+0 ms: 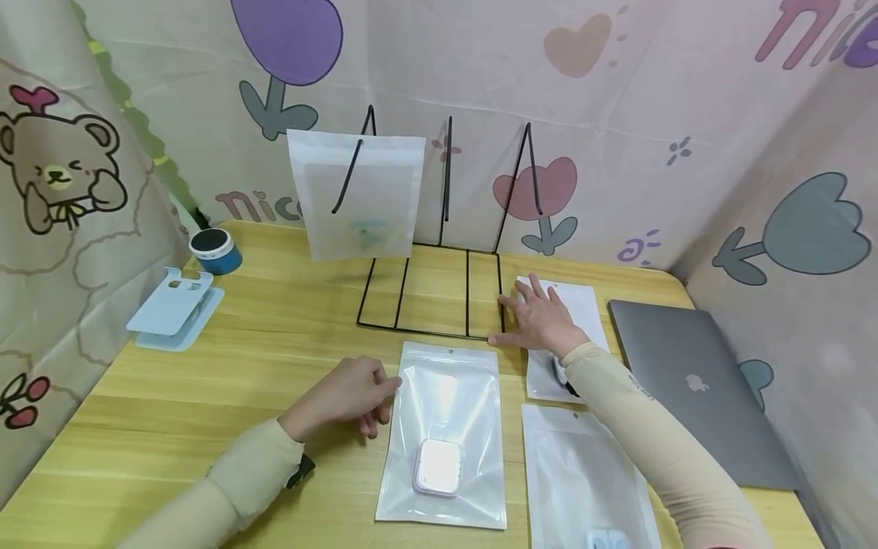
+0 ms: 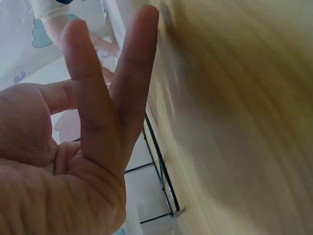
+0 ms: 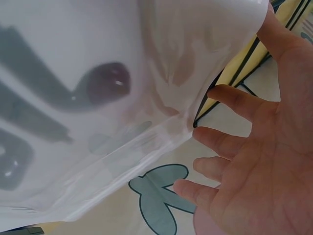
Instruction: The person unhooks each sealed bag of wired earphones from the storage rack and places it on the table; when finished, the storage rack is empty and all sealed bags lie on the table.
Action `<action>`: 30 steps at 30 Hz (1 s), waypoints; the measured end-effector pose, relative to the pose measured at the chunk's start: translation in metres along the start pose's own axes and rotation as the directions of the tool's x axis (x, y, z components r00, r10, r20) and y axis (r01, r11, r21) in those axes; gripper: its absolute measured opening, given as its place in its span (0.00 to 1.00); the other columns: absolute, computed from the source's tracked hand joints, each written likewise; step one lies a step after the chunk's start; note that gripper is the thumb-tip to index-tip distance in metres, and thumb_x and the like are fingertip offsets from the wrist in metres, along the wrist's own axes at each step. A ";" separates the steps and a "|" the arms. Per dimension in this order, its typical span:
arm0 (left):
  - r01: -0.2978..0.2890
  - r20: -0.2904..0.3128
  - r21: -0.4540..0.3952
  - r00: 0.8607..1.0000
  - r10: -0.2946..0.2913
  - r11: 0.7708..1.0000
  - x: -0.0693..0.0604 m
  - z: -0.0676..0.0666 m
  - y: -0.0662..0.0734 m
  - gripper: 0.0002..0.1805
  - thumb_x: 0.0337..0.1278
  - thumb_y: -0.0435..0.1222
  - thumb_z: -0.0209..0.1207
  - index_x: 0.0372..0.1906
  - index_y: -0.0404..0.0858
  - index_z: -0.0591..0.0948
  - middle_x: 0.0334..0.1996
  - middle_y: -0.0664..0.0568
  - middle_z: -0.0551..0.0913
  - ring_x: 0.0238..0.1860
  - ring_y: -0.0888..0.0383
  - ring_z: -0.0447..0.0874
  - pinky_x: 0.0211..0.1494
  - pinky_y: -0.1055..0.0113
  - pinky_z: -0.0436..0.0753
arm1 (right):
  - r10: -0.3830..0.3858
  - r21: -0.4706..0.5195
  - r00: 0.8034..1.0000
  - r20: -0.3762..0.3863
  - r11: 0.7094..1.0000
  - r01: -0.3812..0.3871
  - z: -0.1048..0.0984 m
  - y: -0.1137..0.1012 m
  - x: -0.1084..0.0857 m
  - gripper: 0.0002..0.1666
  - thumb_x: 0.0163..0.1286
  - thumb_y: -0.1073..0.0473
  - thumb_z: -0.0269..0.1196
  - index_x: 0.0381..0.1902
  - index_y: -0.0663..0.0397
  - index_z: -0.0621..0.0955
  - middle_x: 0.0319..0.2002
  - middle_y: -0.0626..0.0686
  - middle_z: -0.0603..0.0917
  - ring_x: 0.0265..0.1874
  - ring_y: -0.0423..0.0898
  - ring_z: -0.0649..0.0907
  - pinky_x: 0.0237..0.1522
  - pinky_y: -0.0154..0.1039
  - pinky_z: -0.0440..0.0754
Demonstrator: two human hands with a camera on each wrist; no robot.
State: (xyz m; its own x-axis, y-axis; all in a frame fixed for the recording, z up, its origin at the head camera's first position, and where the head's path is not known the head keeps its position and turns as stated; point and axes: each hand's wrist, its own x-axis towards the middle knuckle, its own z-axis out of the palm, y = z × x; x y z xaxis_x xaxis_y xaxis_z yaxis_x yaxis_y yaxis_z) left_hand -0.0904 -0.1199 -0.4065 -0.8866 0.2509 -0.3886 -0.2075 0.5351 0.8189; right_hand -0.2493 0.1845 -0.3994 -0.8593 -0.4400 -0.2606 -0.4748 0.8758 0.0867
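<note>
My left hand (image 1: pixel 353 393) is beside the left edge of a white zip bag (image 1: pixel 473 396), its fingertips close to that edge; whether they touch is unclear. Inside the bag shows a white rounded-square item (image 1: pixel 439 467). In the left wrist view, the left fingers (image 2: pixel 132 63) extend with nothing between them. My right hand (image 1: pixel 542 316) reaches over another white zip bag (image 1: pixel 579 301), fingers spread, beside a black wire rack (image 1: pixel 469 293). Through this bag's film (image 3: pixel 161 29) dark elongated shapes show in the right wrist view. Part of the right thumb is hidden behind the bag.
A zip bag (image 1: pixel 357 183) hangs on the rack's left hook. Another bag (image 1: pixel 569 457) with a pale item (image 1: pixel 607 538) lies front right. At right is a grey laptop (image 1: pixel 686 366); at left, a pale blue stand (image 1: pixel 174 305) and a blue jar (image 1: pixel 219 259).
</note>
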 end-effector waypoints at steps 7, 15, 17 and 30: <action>-0.019 -0.002 0.063 1.000 0.019 0.998 0.000 -0.012 0.004 0.16 0.73 0.41 0.54 0.32 0.33 0.77 0.21 0.47 0.84 0.16 0.51 0.83 0.21 0.60 0.83 | -0.002 0.007 1.000 -0.005 1.000 0.002 -0.001 0.001 0.000 0.56 0.58 0.20 0.57 0.76 0.43 0.65 0.76 0.63 0.53 0.75 0.63 0.42 0.70 0.64 0.46; -0.079 -0.022 0.119 0.996 0.082 0.990 0.000 -0.053 0.017 0.20 0.74 0.48 0.52 0.44 0.32 0.78 0.33 0.47 0.86 0.27 0.50 0.86 0.29 0.57 0.84 | 0.002 0.028 1.000 -0.001 1.000 -0.002 0.000 0.001 -0.002 0.56 0.58 0.20 0.57 0.76 0.43 0.64 0.76 0.63 0.53 0.75 0.63 0.41 0.70 0.64 0.47; -0.082 -0.035 0.123 0.996 0.087 0.989 -0.001 -0.064 0.020 0.23 0.74 0.50 0.52 0.48 0.31 0.78 0.37 0.45 0.86 0.30 0.49 0.86 0.32 0.56 0.85 | 0.003 0.024 1.000 -0.002 1.000 -0.003 0.000 0.001 -0.002 0.56 0.58 0.20 0.57 0.76 0.43 0.64 0.76 0.63 0.53 0.75 0.63 0.41 0.70 0.64 0.47; 0.012 -0.223 0.400 0.971 0.085 0.917 0.013 -0.132 0.010 0.45 0.69 0.57 0.52 0.66 0.17 0.64 0.60 0.23 0.71 0.58 0.30 0.72 0.56 0.39 0.74 | 0.001 0.004 1.000 0.012 1.000 -0.001 -0.001 -0.001 -0.002 0.56 0.59 0.19 0.56 0.76 0.43 0.63 0.77 0.63 0.51 0.75 0.62 0.41 0.70 0.64 0.45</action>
State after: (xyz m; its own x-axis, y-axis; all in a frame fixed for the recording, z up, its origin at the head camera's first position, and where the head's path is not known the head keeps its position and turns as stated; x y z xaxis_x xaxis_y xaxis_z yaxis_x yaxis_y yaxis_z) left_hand -0.1589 -0.2179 -0.3474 -0.9707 0.1092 -0.2139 -0.0354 0.8157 0.5773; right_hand -0.2476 0.1839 -0.3977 -0.8572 -0.4370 -0.2723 -0.4734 0.8770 0.0829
